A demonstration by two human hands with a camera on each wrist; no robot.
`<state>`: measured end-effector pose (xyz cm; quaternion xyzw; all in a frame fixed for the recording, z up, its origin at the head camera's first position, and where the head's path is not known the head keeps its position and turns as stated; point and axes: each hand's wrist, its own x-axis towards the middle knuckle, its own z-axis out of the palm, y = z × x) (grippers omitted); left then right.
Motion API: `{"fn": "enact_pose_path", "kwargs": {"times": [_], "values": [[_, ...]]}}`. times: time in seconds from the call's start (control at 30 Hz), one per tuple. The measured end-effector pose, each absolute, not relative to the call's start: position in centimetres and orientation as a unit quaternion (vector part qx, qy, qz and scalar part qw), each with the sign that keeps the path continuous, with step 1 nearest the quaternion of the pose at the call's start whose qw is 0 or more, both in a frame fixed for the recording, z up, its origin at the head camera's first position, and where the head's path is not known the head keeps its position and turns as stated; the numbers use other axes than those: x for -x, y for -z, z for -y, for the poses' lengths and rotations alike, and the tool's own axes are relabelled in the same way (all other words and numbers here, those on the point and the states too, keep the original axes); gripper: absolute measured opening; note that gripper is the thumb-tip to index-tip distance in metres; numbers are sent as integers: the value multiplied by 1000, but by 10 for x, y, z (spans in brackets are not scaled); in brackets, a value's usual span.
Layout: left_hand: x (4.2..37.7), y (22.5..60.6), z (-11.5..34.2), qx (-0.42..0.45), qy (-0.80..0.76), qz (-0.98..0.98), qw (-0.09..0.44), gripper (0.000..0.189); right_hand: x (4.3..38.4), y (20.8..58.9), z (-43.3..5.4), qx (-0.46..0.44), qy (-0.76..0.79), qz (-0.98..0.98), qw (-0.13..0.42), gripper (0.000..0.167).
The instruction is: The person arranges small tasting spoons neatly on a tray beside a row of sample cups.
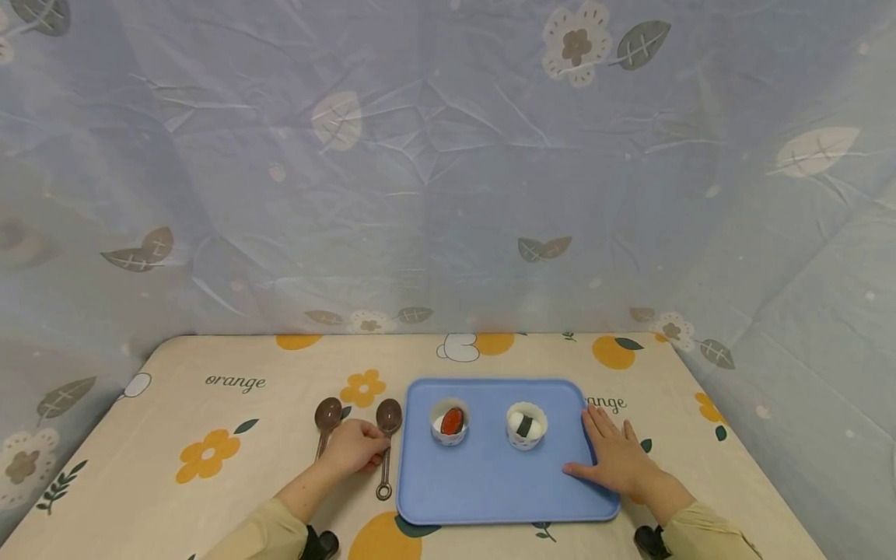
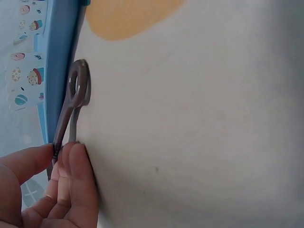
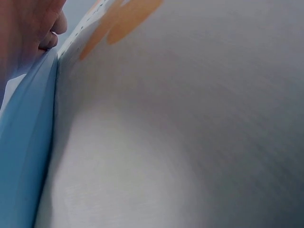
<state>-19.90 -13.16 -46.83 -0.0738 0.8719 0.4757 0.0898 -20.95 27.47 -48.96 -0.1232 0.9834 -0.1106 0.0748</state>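
Brown spoon [image 1: 389,418] at lower centre is pinched by the left hand [image 1: 357,446]; the right hand [image 1: 617,460], straight-fingered, touches the tray [image 1: 476,491]. Gripping seems the step; lifting would need steadiness.

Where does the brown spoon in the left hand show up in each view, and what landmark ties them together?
Head: lower half, slightly left of centre; the brown spoon is pinched by the left hand, just left of the blue tray.
Left wrist: left side; its ring-ended handle points up the picture from the fingers.
Right wrist: not in it.
Shared landmark: the blue tray, low in the head view, along the left side in both wrist views.
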Motion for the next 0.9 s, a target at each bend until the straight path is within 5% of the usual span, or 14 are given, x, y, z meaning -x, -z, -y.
{"fn": "enact_pose_path", "kwargs": {"times": [0.9], "values": [[213,481,144,77,-580,-790,183,17,209,485,-272,130,92,-985,70,109]]}}
